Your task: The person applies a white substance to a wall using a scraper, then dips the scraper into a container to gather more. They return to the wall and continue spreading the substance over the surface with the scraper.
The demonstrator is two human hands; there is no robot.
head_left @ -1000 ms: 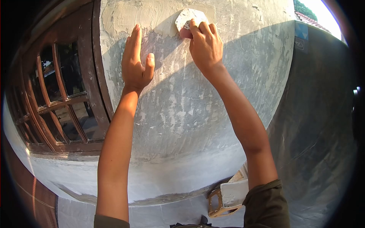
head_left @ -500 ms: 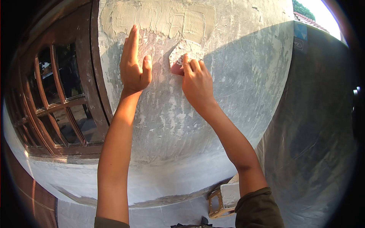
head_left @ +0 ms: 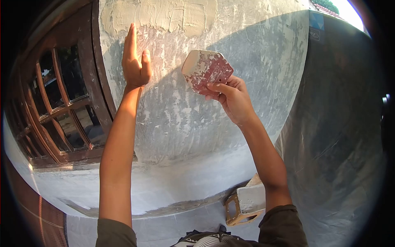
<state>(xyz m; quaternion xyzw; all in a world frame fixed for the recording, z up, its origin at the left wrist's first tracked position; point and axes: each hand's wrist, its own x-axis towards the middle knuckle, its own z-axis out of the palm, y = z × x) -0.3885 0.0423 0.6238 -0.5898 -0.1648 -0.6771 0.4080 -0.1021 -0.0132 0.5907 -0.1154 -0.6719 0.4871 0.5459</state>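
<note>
My right hand (head_left: pixel 236 99) grips a red putty scraper (head_left: pixel 212 74) between thumb and fingers, at its lower right corner. Pale filler is smeared over the scraper's face, thickest along its upper left edge. To the left, my left hand (head_left: pixel 137 68) is raised in front of the wall, fingers stretched upward and thumb apart, with nothing visible in it. Above both hands, a band of fresh cream filler (head_left: pixel 160 14) with ridged strokes covers the top of the grey wall (head_left: pixel 197 131). Its lower edge comes near my left fingertips.
A brown wooden window frame (head_left: pixel 92 61) with glass panes borders the wall on the left. On the right hangs a dark sheet (head_left: pixel 333 123). A yellowish stool (head_left: pixel 232 210) with a pale box-like object (head_left: pixel 252 197) stands on the tiled floor (head_left: pixel 177 230) below.
My right hand has turned over and drawn the scraper down and right from near the filler, so its red face shows. My left hand keeps its pose; the view has shifted slightly.
</note>
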